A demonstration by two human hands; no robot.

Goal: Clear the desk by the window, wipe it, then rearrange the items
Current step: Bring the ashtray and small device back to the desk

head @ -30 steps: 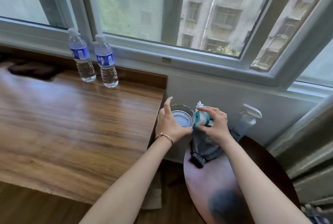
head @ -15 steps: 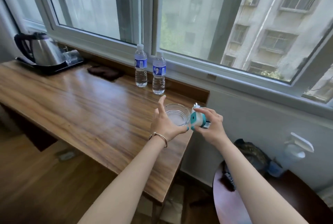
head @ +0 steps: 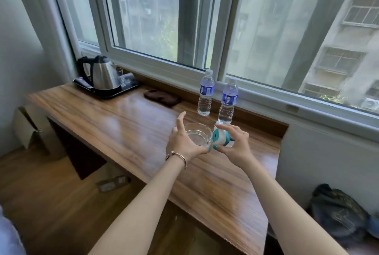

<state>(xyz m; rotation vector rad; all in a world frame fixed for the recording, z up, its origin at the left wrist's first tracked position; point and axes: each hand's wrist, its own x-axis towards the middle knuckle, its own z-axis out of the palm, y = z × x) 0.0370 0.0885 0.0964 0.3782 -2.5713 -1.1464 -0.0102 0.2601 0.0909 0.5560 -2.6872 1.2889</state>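
My left hand (head: 182, 140) grips a clear glass ashtray (head: 198, 134) by its rim, held just above the right part of the wooden desk (head: 114, 123). Beside it, my right hand (head: 235, 144) pinches a small white-and-teal bottle (head: 220, 137) between thumb and fingers, touching the ashtray's right side. Two plastic water bottles (head: 205, 93) (head: 228, 101) stand upright near the window sill, just beyond my hands. A dark brown cloth (head: 162, 97) lies on the desk toward the back. A steel kettle (head: 103, 75) sits on a black tray (head: 123, 90) at the desk's far left corner.
The window frame (head: 205, 78) runs along the desk's back edge. A dark bag (head: 336, 215) lies low at the right, past the desk's end. A white wall (head: 320, 160) panel borders the desk on the right. Wooden floor (head: 51, 203) lies in front.
Both hands carried the ashtray and the small bottle from the round side table leftward over the desk. The view swung left, bringing the kettle and tray into sight.
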